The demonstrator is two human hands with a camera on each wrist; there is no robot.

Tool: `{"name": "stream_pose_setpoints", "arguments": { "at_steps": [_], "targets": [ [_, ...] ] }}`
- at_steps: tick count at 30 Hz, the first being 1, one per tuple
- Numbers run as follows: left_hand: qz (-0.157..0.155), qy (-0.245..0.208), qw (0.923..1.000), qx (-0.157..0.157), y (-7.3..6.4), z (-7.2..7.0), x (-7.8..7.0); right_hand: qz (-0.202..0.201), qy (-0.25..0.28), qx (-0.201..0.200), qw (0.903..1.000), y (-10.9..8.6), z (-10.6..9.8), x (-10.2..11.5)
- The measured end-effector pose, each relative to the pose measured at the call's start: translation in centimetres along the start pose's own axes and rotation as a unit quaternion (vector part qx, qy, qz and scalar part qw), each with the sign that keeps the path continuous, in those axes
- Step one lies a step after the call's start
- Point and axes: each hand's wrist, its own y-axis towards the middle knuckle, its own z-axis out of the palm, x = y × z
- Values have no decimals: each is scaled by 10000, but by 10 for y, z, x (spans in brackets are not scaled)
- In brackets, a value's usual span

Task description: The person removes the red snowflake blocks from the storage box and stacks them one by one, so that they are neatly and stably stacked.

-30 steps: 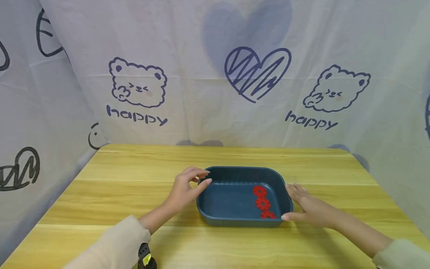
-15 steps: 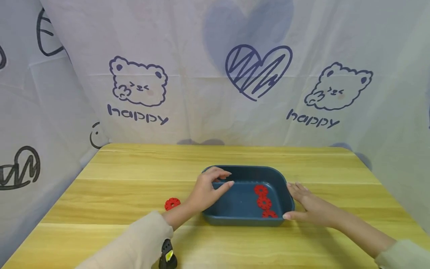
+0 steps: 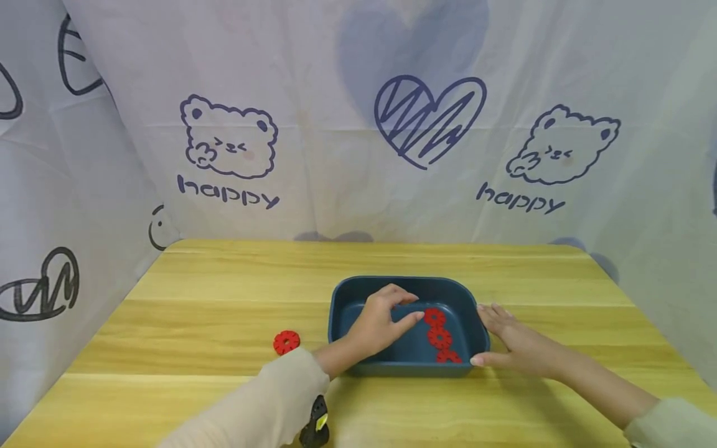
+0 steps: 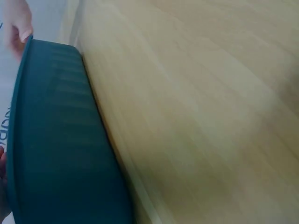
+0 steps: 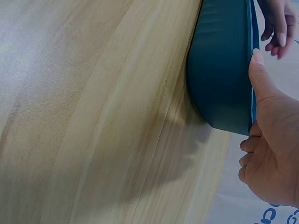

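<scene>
My left hand (image 3: 376, 323) hangs over the dark blue rectangular bin (image 3: 392, 368), its thumb and fingers apart and nothing seen between them. Just right of its fingertips lie red interlocking discs (image 3: 439, 338), three in a row on the bin's floor; whether they are joined I cannot tell. My right hand (image 3: 518, 350) rests against the bin's right end, fingers along the end wall and thumb at the near corner. In the right wrist view, the right thumb (image 5: 261, 77) lies on the bin's rim (image 5: 251, 102). Another red notched disc (image 3: 287, 342) lies flat left of the bin.
A yellowish wooden table (image 3: 224, 274) bears the bin and the loose disc. Behind it hangs a white cloth (image 3: 325, 180) printed with bears, hearts and words. A black strap with a yellow mark (image 3: 316, 423) sits at the left sleeve.
My left hand has moved right from the bin's left end to above its floor, near the red discs. The loose disc at left has come into view. My right hand has stayed put.
</scene>
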Motion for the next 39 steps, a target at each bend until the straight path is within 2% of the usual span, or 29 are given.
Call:
{"name": "stream_pose_setpoints", "arguments": {
  "at_steps": [3,8,10,13,16,21,29,39],
  "targets": [
    [-73,45,9996,271,4,8,-1,10,-2,6,10000,0,1,0],
    [-225,546,9937,954,14,20,-3,-28,15,-14,10000,0,1,-2],
    [-305,906,9863,1348,18,25,-2,-45,29,-20,10000,-1,1,-3],
    [-438,1418,9709,1880,22,34,-1,-73,13,-36,10000,-1,1,-4],
    [-474,1858,9572,2169,23,41,3,-63,13,-49,10000,-2,2,-4],
    [-355,2311,9454,2271,25,46,7,-75,10,-39,10000,-1,2,-4],
    [-288,2498,9421,2217,28,48,10,-74,-29,-48,10000,0,1,-2],
    [-253,2550,9351,2448,31,51,9,64,54,27,10000,-1,1,-2]
  ]
}}
